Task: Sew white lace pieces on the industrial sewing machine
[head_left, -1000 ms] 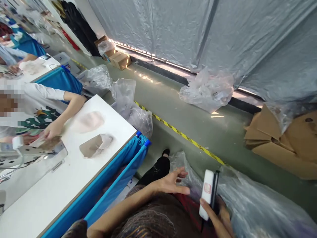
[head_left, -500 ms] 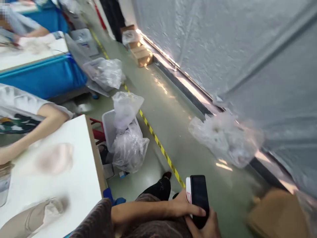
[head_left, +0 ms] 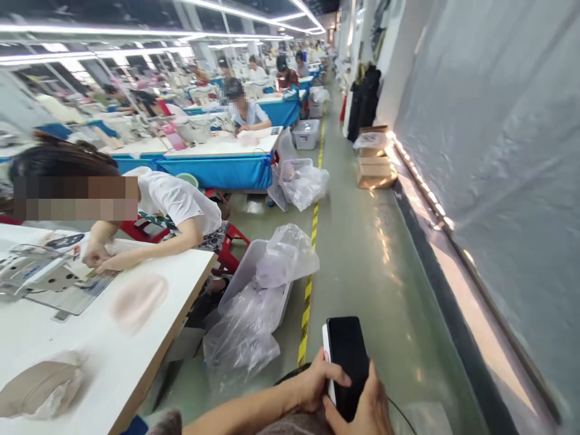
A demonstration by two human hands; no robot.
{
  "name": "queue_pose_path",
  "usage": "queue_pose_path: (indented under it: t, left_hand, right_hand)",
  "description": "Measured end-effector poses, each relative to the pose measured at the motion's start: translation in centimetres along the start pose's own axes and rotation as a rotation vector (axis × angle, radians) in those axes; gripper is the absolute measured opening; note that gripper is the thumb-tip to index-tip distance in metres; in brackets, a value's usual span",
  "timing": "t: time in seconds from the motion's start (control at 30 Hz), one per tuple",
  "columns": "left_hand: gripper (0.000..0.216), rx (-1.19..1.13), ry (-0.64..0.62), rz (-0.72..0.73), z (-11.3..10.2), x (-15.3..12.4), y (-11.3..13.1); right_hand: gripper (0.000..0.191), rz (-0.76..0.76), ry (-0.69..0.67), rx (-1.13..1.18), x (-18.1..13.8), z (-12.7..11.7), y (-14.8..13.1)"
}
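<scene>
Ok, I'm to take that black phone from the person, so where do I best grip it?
Likely the upper half, pinched across its long edges, coming from the far end: the black phone is bare there, while the left hand and right hand wrap its lower end.

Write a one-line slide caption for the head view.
Left hand and right hand hold a dark phone beside a white table, above a green floor with yellow-black tape.

Bottom edge cuts off the right hand [head_left: 365,406]; the phone [head_left: 347,356] loses its lower end behind it. Lower left, the pale piece [head_left: 138,299] on the worktop [head_left: 104,353] is just blur.
</scene>
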State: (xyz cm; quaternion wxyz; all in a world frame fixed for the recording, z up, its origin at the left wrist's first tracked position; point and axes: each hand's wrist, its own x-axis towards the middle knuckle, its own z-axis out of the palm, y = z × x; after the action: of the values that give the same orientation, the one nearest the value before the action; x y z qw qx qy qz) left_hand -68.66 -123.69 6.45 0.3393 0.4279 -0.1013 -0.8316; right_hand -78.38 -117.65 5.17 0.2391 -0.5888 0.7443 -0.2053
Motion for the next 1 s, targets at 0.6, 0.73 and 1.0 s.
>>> queue_pose_path:
  t: [0.6,0.73,1.0]
  left_hand:
    - [0.070,-0.252,-0.142,0.465,7.4,31.3,39.4]
    - [0.075,-0.285,0.017,0.579,6.1,35.9,46.1]
    - [0.053,-0.557,0.238,0.826,2.8,39.3,57.3]
  right_hand:
    - [0.121,-0.485,-0.309,-0.101,54.0,-4.1,-15.0]
    - [0.128,-0.665,-0.478,-0.057,63.9,-1.9,-18.7]
    - [0.090,-1.047,-1.258,0.150,86.1,-1.1,-32.6]
